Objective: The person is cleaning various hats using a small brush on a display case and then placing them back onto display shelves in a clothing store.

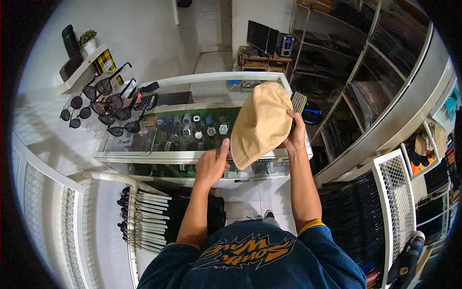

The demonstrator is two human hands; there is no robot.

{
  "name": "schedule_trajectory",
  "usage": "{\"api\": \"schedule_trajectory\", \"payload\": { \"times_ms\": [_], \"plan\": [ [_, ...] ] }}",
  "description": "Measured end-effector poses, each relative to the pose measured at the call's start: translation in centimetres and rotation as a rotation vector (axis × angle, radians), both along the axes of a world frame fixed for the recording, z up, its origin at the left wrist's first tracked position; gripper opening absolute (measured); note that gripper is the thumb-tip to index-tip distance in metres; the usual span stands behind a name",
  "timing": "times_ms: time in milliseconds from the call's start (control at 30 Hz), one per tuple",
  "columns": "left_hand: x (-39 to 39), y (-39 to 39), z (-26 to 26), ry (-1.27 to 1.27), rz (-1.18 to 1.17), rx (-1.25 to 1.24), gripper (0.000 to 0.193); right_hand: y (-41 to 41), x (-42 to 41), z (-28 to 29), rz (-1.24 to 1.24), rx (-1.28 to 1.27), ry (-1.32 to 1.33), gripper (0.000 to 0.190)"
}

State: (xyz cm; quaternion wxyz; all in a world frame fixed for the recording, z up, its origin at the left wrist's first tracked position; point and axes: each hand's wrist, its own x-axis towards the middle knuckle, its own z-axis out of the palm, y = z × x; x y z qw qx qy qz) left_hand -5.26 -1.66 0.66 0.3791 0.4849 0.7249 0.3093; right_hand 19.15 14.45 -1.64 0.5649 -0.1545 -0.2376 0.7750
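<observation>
A tan fabric bucket hat point(262, 123) is held up over the glass display counter point(173, 154). My right hand point(296, 134) grips it at the right side, thumb on the outside and the other fingers hidden behind the cloth. My left hand point(212, 164) is just left of the hat's lower edge, thumb raised and fingers loosely bent; it appears to hold nothing. Beneath, several wristwatches point(198, 134) lie in rows on green artificial turf inside the counter.
Sunglasses point(122, 112) hang on a clear stand at the counter's left, by a calculator point(146, 102). Garments on white hangers point(151, 213) fill a rail at lower left. Dark clothes point(350, 216) hang at right. Tall shelves point(325, 61) and a monitor point(260, 37) stand behind.
</observation>
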Motion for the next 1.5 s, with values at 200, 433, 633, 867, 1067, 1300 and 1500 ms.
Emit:
{"api": "schedule_trajectory", "payload": {
  "times_ms": [200,433,633,867,1067,1300,1500],
  "plan": [
    [2.3,1.5,-2.4,-1.052,-0.155,0.641,0.064,-0.1,-1.7,0.5,-0.204,-0.005,-0.143,0.038],
    [2.9,5.5,2.1,-0.830,-0.013,0.800,0.050,-2.2,-3.7,0.3,-0.391,0.067,-0.348,0.028],
    [-1.3,8.3,4.0,-1.441,-0.168,0.662,0.054,-3.7,-0.6,3.0,-0.717,0.398,-0.672,0.028],
    [-1.3,9.7,4.5,-1.418,-0.308,0.515,0.043,-0.9,4.3,6.3,-0.370,0.746,-0.811,0.046],
    [0.7,12.1,4.4,-1.481,-0.500,0.364,0.042,2.5,4.3,4.8,0.213,0.426,-0.434,0.059],
    [-2.1,12.7,0.6,-1.601,-0.595,0.365,0.044,1.7,3.0,4.9,0.104,0.281,-0.477,0.039],
    [-2.2,10.2,-3.4,-1.041,-0.075,0.234,0.055,5.3,3.9,1.0,-0.131,0.415,-0.930,0.021]
  ]
}}
